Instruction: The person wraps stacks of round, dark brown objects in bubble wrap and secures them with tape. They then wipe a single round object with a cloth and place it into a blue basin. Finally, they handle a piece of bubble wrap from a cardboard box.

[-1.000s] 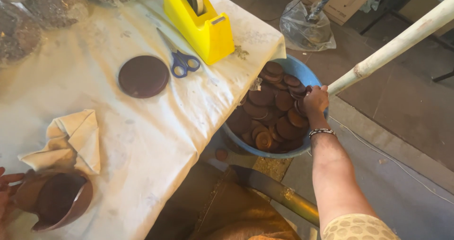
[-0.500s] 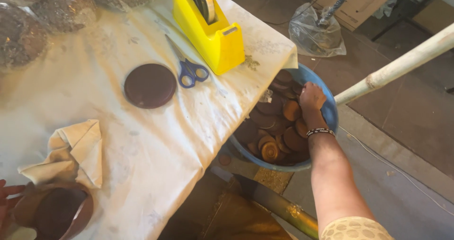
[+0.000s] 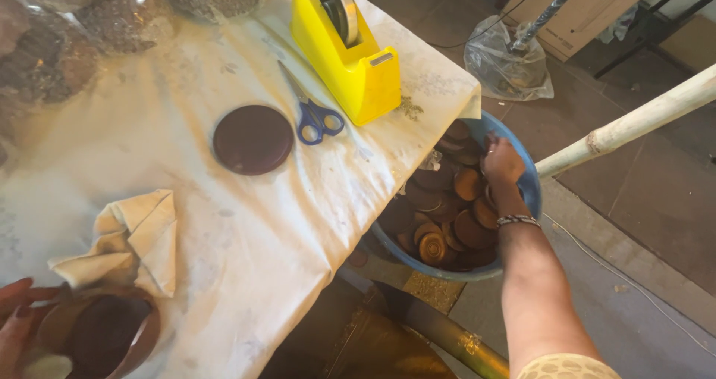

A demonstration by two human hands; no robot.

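My right hand (image 3: pixel 501 163) reaches down into a blue tub (image 3: pixel 531 194) beside the table, its fingers curled among several brown round discs (image 3: pixel 466 230) near the tub's far rim. Whether it grips one I cannot tell. A bead bracelet circles that wrist. At the bottom left, my left hand (image 3: pixel 15 315) holds the rim of a brown clay bowl (image 3: pixel 104 334) resting on the white tablecloth (image 3: pixel 246 230). A folded cream cloth (image 3: pixel 130 241) lies just above the bowl.
On the table lie a dark brown round lid (image 3: pixel 253 139), blue-handled scissors (image 3: pixel 317 114) and a yellow tape dispenser (image 3: pixel 350 58). Clear bags of dark stuff (image 3: pixel 67 28) sit at the back left. A white pole (image 3: pixel 634 125) slants over the tub. A brassy vessel (image 3: pixel 395 342) stands under the table's edge.
My right hand has shifted inside the tub from its right side toward the far rim. The left hand stays on the bowl.
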